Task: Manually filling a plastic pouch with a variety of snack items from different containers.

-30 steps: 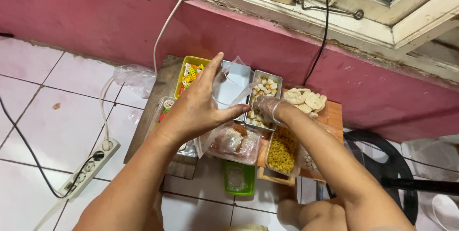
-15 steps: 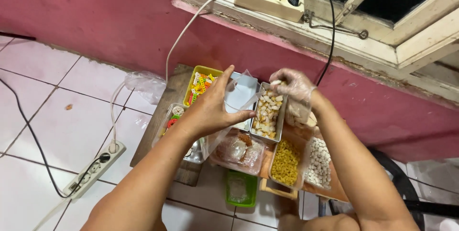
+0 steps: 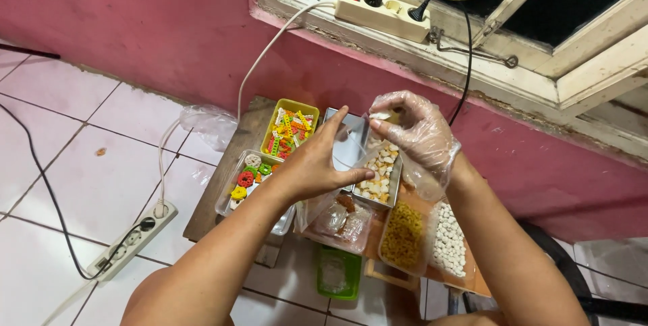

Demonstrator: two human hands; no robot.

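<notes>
Yellow tray (image 3: 291, 127) of coloured snacks is seen at the left of the wooden bench (image 3: 236, 157). A clear plastic bag (image 3: 337, 164) is held up, grip clamped, by the left hand (image 3: 316, 164), above the metal tin (image 3: 380, 176). A pale piece (image 3: 382, 116) is pinched in the gloved right hand (image 3: 418, 133), just over the bag's mouth.

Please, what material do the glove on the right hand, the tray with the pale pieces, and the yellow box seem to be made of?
The glove on the right hand looks like thin clear plastic film: see-through, wrinkled and loose. The tray with pale pieces seems to be bare metal, with grey shiny rims. The yellow box is probably moulded plastic, as it has a smooth, even colour and rounded corners.
</notes>
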